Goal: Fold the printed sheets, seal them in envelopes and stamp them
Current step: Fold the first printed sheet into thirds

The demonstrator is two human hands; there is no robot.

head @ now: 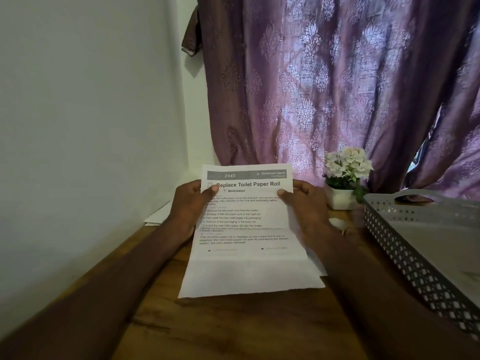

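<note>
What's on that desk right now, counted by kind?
Printed sheet, gripped by the left hand and right hand: 1
White papers by the wall: 1 pile, number unclear
Flower pot: 1
Grey basket: 1
Total: 4

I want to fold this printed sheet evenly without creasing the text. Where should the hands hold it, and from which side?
Probably at the two top corners, coming in from the left and right edges, as now: the left hand and right hand pinch the printed sheet beside its heading. The sheet is long and limp, with its lower edge lying on the wooden table, so the top edge is likely easiest to bring down square.
</note>
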